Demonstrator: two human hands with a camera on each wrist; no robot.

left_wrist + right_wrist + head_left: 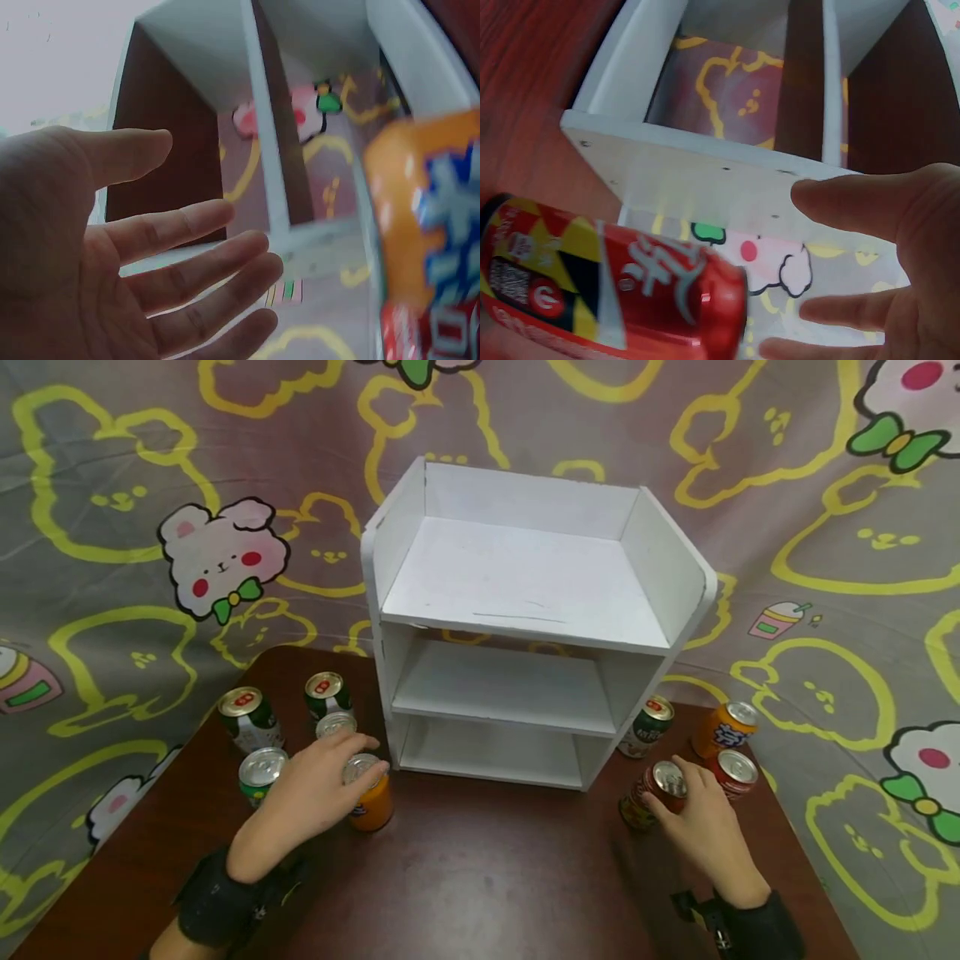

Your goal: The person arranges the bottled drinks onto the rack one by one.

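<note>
In the head view my left hand hovers among the cans on the left, its thumb overlapping the top of an orange soda can. The left wrist view shows that palm with fingers spread, apart from the orange can at the right edge; red packaging shows below it. On the other side, my right hand is held over a red cola can with a yellow and black pattern at its base. Seen from the right wrist, the fingers are extended and the cola can lies beyond them, nothing gripped.
A white three-tier shelf stands between the hands on the brown table. Two dark green cans and a green-sided can stand left. At right are another green can, an orange can and a red can.
</note>
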